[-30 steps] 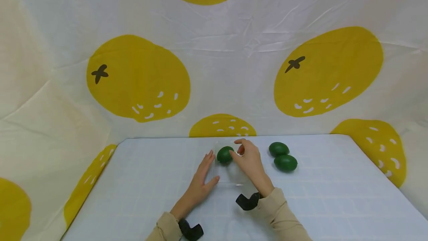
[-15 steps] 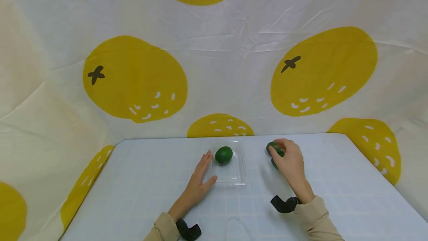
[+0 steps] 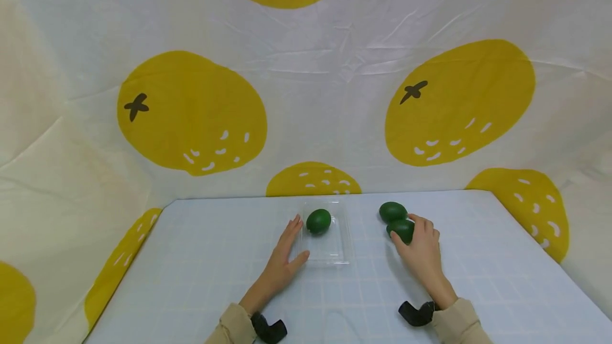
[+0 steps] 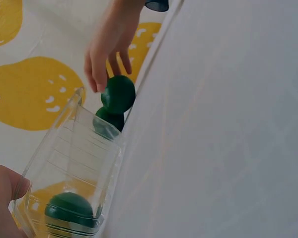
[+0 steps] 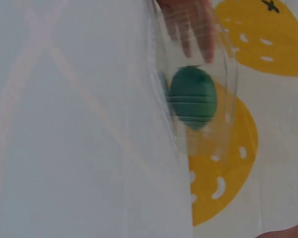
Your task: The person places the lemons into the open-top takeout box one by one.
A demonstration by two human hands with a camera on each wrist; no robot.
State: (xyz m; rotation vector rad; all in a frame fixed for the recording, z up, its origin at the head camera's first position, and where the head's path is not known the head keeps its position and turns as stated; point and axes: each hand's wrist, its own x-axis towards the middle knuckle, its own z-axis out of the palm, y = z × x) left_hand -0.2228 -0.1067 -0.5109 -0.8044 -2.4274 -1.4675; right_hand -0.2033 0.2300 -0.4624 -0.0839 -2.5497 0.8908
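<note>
Lemon-print cloth backs a pale table [image 3: 201, 280]. Head view: left hand [image 3: 283, 259], fingers straight, steadies the clear tray [image 3: 334, 251] holding one avocado [image 3: 319, 221]; right hand [image 3: 421, 251] curls around the nearer avocado [image 3: 400, 229], beside a second avocado [image 3: 392, 211]. Left-wrist view: fingertips [image 4: 100, 79] touch that fruit. Right-wrist view: tray only. Judged step: grasping; next, lift and carry trayward.

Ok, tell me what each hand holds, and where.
Right hand grips the nearer green fruit from its right side. Left hand rests flat against the clear tray, holding nothing.

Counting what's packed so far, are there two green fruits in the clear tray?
No, the clear tray holds a single green fruit.
</note>
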